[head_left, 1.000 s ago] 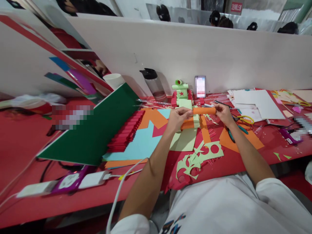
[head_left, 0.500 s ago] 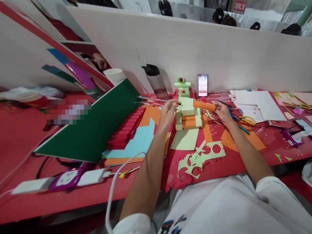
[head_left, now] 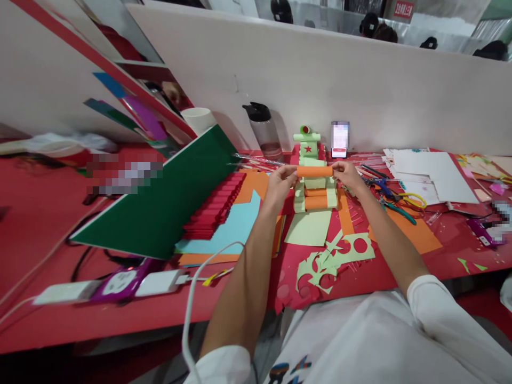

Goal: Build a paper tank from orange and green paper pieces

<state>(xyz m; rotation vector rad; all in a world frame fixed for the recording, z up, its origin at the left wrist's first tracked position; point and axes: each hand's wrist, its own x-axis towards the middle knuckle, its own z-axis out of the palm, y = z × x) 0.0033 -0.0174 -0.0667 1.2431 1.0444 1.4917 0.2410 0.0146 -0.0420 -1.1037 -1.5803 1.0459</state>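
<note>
I hold an orange paper roll (head_left: 314, 171) level between both hands. My left hand (head_left: 280, 184) pinches its left end and my right hand (head_left: 347, 174) pinches its right end. The roll hovers just in front of a light-green paper model (head_left: 310, 178) with a red star and orange rolls, which stands on the red table (head_left: 120, 314). A light-green sheet (head_left: 309, 228) lies in front of the model, and a green offcut with round holes (head_left: 334, 257) lies nearer to me.
A green board (head_left: 168, 197) leans at the left beside a stack of folded red paper (head_left: 216, 205). A dark-lidded bottle (head_left: 266, 133), a white cup (head_left: 199, 120) and a phone (head_left: 340, 140) stand by the white partition. Scissors (head_left: 394, 200) and white sheets (head_left: 428, 170) lie to the right.
My left hand, free half a second ago, has taken the roll's left end again. Both hands have brought the roll level, in front of the paper model.
</note>
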